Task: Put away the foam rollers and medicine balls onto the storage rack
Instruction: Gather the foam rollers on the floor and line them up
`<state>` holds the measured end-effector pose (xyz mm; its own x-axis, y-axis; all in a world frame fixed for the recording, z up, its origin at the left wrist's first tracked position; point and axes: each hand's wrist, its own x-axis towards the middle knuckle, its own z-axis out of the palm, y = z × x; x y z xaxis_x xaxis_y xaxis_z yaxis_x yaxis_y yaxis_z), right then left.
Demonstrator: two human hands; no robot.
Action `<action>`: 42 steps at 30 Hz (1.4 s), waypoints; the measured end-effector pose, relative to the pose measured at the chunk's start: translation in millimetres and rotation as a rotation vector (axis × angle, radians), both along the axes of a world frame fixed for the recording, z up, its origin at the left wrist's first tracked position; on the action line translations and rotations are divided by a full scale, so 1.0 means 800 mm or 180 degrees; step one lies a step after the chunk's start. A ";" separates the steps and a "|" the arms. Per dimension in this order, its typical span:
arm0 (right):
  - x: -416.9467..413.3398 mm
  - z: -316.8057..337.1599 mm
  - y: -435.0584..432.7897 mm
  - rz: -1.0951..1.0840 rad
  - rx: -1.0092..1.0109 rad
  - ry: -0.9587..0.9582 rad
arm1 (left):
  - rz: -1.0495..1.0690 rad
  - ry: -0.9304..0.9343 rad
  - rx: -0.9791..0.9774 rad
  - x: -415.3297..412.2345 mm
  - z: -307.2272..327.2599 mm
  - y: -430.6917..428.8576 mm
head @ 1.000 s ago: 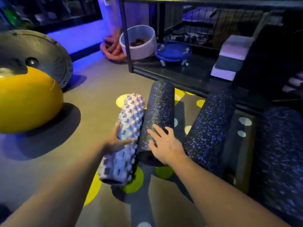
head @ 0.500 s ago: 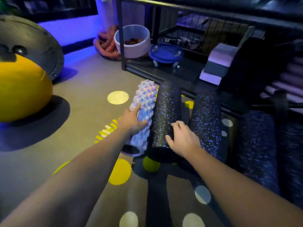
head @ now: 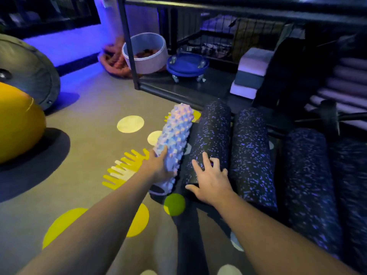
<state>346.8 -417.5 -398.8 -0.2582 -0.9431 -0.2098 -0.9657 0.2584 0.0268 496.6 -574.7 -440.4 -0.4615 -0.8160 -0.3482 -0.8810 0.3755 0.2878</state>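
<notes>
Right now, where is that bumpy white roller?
The bumpy white roller lies on the floor at centre frame, under the left hand, beside a black speckled roller on its right.

Yellow exercise ball (head: 17, 124) cut by left edge; speckled foam rollers (head: 349, 195) far right of it blurred, cropped.

1. Grey floor (head: 95, 108) with yellow and pale dots and a yellow comb-like mark.
2. Lying side by side on it: a pale knobbly foam roller (head: 174, 139), then speckled black foam rollers (head: 212, 135), touching or nearly so.
3. At far left, resting on the floor: a yellow ball (head: 17, 124), with a grey dome (head: 29, 70) behind.
4. On the rack's bottom shelf (head: 208, 86): a white tub (head: 147, 54), a blue wheeled dolly (head: 187, 65), stacked foam blocks (head: 250, 76).
</notes>
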 end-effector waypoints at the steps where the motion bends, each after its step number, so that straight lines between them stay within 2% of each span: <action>1: 0.001 0.000 0.003 -0.0031 -0.0009 0.0010 | -0.0079 -0.0041 -0.0061 -0.004 0.001 0.007; 6: 0.003 0.005 0.013 -0.0243 -0.0008 -0.0109 | -0.0724 -0.0158 -0.0232 -0.001 0.012 0.018; 10: 0.023 0.022 0.009 -0.0292 0.0043 -0.0095 | -0.0707 -0.0166 -0.0080 0.019 0.043 0.025; 14: 0.073 0.027 -0.010 0.0301 -0.0182 0.0000 | -0.0621 -0.0322 -0.0120 0.076 0.093 0.038; 18: 0.152 0.035 -0.045 0.0875 -0.0406 -0.0229 | -0.0552 -0.0703 -0.0110 0.213 0.155 0.073; 20: 0.209 0.042 -0.058 0.1169 -0.0453 -0.0391 | -0.0202 -0.0802 -0.0048 0.302 0.193 0.095; 24: 0.346 0.058 -0.065 0.1769 -0.0296 -0.0771 | 0.1133 -0.0781 -0.0330 0.507 0.239 0.151; 29: 0.482 0.069 -0.026 0.2565 -0.0157 -0.1180 | 0.3132 -0.0886 -0.0730 0.745 0.218 0.272; 31: 0.516 0.056 -0.020 0.2593 -0.0091 -0.1299 | 0.3716 -0.0927 -0.0773 0.799 0.194 0.306; 36: 0.584 0.004 -0.024 0.2470 0.0273 -0.1548 | 0.3977 -0.0551 -0.0464 0.867 0.122 0.299; 39: 0.643 -0.013 -0.031 0.2504 0.0410 -0.1626 | 0.3689 -0.0272 -0.0313 0.873 0.075 0.274; 42: 0.690 -0.030 -0.049 0.2319 0.0579 -0.1705 | 0.3377 0.0434 0.0066 0.857 0.031 0.249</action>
